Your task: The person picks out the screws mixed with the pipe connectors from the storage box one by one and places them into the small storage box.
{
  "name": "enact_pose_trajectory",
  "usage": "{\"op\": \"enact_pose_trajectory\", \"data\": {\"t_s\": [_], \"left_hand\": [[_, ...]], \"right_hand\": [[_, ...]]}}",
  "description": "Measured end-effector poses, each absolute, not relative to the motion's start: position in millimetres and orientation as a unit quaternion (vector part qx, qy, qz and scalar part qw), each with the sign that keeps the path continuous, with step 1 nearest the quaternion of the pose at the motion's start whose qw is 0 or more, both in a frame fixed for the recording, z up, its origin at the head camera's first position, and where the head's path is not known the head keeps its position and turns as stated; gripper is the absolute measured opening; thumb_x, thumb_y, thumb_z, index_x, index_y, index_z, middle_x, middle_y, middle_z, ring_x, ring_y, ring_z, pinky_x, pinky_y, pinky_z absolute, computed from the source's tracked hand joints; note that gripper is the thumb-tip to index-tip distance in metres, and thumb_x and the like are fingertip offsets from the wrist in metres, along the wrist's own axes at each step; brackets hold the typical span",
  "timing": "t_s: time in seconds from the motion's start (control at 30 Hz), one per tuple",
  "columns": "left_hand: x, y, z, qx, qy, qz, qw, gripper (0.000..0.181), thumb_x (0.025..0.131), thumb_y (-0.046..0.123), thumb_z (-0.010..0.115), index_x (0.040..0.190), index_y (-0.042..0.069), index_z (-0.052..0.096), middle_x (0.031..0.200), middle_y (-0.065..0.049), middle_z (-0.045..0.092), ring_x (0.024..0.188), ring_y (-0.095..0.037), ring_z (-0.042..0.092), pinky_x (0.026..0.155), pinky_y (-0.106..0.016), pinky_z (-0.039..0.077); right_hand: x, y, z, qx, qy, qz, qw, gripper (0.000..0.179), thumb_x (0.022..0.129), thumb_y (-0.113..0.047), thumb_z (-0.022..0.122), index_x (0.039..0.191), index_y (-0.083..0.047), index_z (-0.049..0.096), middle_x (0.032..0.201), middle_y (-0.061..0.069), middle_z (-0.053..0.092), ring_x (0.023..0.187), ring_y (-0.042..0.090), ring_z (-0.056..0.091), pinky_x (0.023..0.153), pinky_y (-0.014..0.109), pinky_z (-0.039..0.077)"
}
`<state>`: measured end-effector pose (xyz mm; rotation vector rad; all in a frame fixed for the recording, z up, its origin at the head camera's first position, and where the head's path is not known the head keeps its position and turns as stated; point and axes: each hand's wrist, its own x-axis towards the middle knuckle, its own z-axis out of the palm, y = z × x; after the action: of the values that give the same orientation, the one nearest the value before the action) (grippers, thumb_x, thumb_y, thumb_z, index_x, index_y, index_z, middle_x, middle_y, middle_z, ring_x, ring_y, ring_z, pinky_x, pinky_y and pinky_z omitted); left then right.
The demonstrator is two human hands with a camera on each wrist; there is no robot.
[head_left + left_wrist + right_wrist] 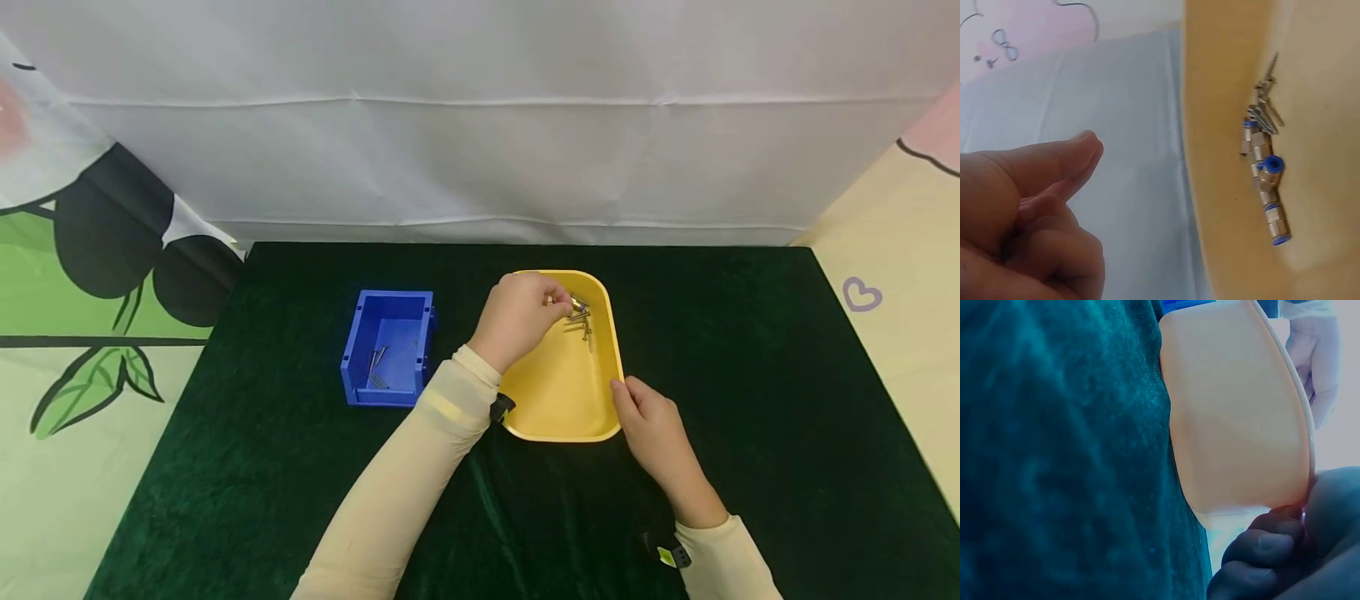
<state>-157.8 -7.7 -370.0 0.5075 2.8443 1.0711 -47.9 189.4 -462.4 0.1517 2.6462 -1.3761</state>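
Observation:
A shallow yellow tray point(558, 408) holds several silver screws point(577, 325) near its far right side. Beside them in the left wrist view lie several brass fittings point(1266, 175) with blue collars. Over the far part of the tray hovers my left hand point(521, 317), its thumb and index fingertips close together. No thing shows between them in the left wrist view, though something small could be hidden. My right hand point(660, 429) grips the tray's near right rim, thumb on the edge and fingers against the outer wall, as the right wrist view shows.
To the left of the tray stands a blue open-front bin point(393, 312) with a few screws point(377, 367) on its floor. Both containers rest on a dark green cloth point(262, 433). A white curtain point(480, 158) hangs behind the table.

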Motion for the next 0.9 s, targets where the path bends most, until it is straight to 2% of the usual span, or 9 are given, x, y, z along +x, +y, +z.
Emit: {"op": "enact_pose_trajectory", "data": {"t_s": [0.1, 0.2, 0.37, 0.6, 0.77, 0.9], "left_hand": [[-166, 0, -374, 0.17, 0.939, 0.297, 0.028, 0.015, 0.097, 0.025, 0.066, 0.096, 0.015, 0.077, 0.089, 0.005, 0.069, 0.076, -0.012, 0.056, 0.068, -0.021, 0.048], [-174, 8, -379, 0.175, 0.949, 0.259, 0.028, 0.015, 0.097, 0.025, 0.066, 0.094, 0.015, 0.077, 0.089, 0.005, 0.069, 0.074, -0.011, 0.056, 0.065, -0.021, 0.047], [-181, 18, -386, 0.182, 0.95, 0.251, 0.034, 0.017, 0.096, 0.024, 0.067, 0.083, 0.016, 0.071, 0.077, 0.004, 0.062, 0.063, -0.01, 0.055, 0.055, -0.02, 0.044], [-186, 23, -399, 0.184, 0.966, 0.179, 0.014, 0.031, 0.097, 0.021, 0.064, 0.066, 0.017, 0.063, 0.058, 0.005, 0.051, 0.052, -0.009, 0.047, 0.05, -0.021, 0.036], [-189, 29, -410, 0.175, 0.974, 0.146, 0.018, 0.038, 0.097, 0.014, 0.06, 0.06, 0.015, 0.053, 0.053, 0.004, 0.042, 0.048, -0.01, 0.042, 0.046, -0.022, 0.034], [-191, 34, -421, 0.175, 0.976, 0.126, 0.027, 0.037, 0.099, 0.01, 0.056, 0.063, 0.014, 0.054, 0.055, 0.002, 0.046, 0.05, -0.012, 0.048, 0.048, -0.024, 0.039]], "right_hand": [[-48, 190, -462, 0.05, 0.882, -0.461, 0.079, 0.044, 0.106, -0.045, 0.04, 0.102, -0.008, 0.062, 0.078, 0.009, 0.06, 0.057, 0.024, 0.055, 0.051, 0.028, 0.045], [-48, 191, -463, 0.05, 0.88, -0.467, 0.079, 0.041, 0.106, -0.043, 0.041, 0.101, -0.008, 0.062, 0.077, 0.009, 0.06, 0.057, 0.025, 0.055, 0.051, 0.028, 0.045], [-48, 191, -463, 0.049, 0.879, -0.468, 0.076, 0.042, 0.106, -0.045, 0.041, 0.098, -0.009, 0.062, 0.076, 0.008, 0.06, 0.057, 0.025, 0.056, 0.051, 0.028, 0.045], [-48, 191, -463, 0.052, 0.88, -0.466, 0.077, 0.043, 0.105, -0.046, 0.04, 0.098, -0.01, 0.062, 0.077, 0.007, 0.059, 0.059, 0.024, 0.055, 0.052, 0.028, 0.045], [-49, 190, -463, 0.054, 0.878, -0.469, 0.079, 0.039, 0.106, -0.043, 0.042, 0.097, -0.01, 0.062, 0.077, 0.007, 0.059, 0.059, 0.024, 0.054, 0.052, 0.028, 0.045], [-50, 190, -462, 0.056, 0.875, -0.474, 0.081, 0.04, 0.106, -0.042, 0.043, 0.096, -0.009, 0.061, 0.076, 0.008, 0.058, 0.058, 0.023, 0.054, 0.051, 0.028, 0.044]]}}
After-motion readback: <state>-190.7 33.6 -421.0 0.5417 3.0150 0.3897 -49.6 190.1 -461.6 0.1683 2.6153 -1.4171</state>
